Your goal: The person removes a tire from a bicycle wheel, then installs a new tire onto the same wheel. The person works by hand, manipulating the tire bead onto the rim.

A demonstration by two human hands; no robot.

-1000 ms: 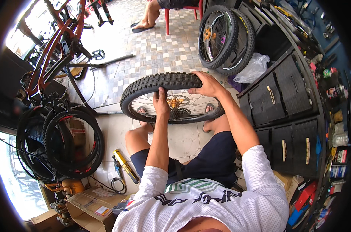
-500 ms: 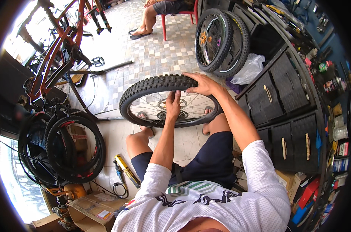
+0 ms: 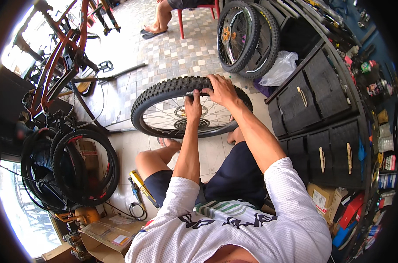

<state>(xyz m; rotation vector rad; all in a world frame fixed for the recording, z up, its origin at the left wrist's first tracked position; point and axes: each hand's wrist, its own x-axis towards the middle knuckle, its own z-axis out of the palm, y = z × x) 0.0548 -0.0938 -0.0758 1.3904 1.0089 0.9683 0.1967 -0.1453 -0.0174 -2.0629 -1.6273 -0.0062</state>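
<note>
Tilted between my knees stands a bicycle wheel with a black knobby tyre (image 3: 151, 97), spokes, a brake disc and a sprocket cassette (image 3: 191, 123) at its hub. My right hand (image 3: 222, 91) curls over the tread at the top, its thumb on the sidewall. Just left of it, my left hand (image 3: 193, 107) grips the tyre's inner edge by the rim, thumb upward and fingers curled. The two thumbs are close together. Whether a small tool is under the left thumb, I cannot make out.
A bike frame (image 3: 72, 57) is at the left above loose tyres (image 3: 83, 168). A yellow floor pump (image 3: 143, 188) and a cardboard box (image 3: 103, 234) are at lower left. Two wheels (image 3: 238, 39) lean by black drawers (image 3: 308, 94) at right. Another person's leg (image 3: 163, 16) shows beyond.
My right hand has slid left along the tyre toward my left thumb, and its fingers now curl over the tread. The wheel sits slightly higher and further left in view.
</note>
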